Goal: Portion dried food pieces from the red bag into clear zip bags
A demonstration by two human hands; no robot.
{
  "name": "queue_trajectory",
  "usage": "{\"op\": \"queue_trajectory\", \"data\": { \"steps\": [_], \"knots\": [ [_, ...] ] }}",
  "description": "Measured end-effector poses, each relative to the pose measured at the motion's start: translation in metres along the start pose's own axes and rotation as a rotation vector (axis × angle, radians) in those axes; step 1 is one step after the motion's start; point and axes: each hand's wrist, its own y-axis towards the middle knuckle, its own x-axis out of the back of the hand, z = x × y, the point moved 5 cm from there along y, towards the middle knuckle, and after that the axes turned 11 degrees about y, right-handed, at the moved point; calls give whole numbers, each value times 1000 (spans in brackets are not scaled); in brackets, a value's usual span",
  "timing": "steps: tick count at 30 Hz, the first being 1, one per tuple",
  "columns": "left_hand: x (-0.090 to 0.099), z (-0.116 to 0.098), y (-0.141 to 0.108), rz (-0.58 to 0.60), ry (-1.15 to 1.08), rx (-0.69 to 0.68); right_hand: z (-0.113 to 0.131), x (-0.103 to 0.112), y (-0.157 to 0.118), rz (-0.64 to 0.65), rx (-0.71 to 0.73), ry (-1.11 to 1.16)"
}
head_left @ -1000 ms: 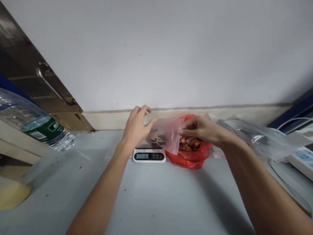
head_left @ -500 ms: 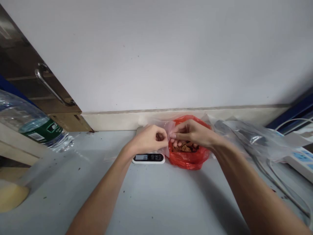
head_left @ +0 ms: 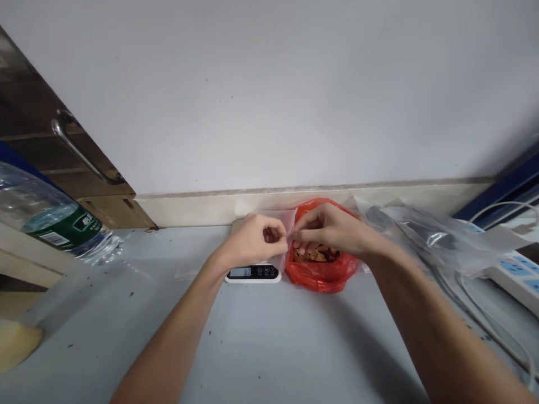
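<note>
Above a small digital scale (head_left: 253,274), my left hand (head_left: 261,238) pinches the edge of a clear plastic bag (head_left: 279,261). My right hand (head_left: 327,229) has its thumb and fingers closed at the same bag's edge, close to the left fingertips. Under the right hand stands an open red plastic bag (head_left: 320,281) with dry brown pieces (head_left: 316,255) in it, like bark or dried leaves. The clear bag lies partly over the scale's platform, which the left hand mostly hides. Digits are lit on the scale's display, too blurred to read surely.
On the left a large water bottle (head_left: 63,227) with a green label lies tilted. Further clear plastic bags (head_left: 446,233) lie at the right, beside a white power strip (head_left: 516,275) and grey cables (head_left: 450,297). A wall (head_left: 295,101) rises behind the grey tabletop (head_left: 248,348).
The scale's display has changed from 0.0 to another figure. Both hands keep their pinch on the clear bag, nearly in place. The whole view has shifted slightly.
</note>
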Motion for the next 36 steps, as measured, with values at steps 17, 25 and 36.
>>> {"op": "queue_trajectory", "data": {
  "steps": [17, 25, 36],
  "knots": [
    [20, -22, -4, -393, 102, -186, 20, -10, -7, -477, 111, -553],
    [30, 22, 6, -491, -197, 172, 15, 18, -18, -335, 171, -418],
    [18, 33, 15, -366, -614, 248, 4, 68, -59, -2, -74, -428]
  ]
}}
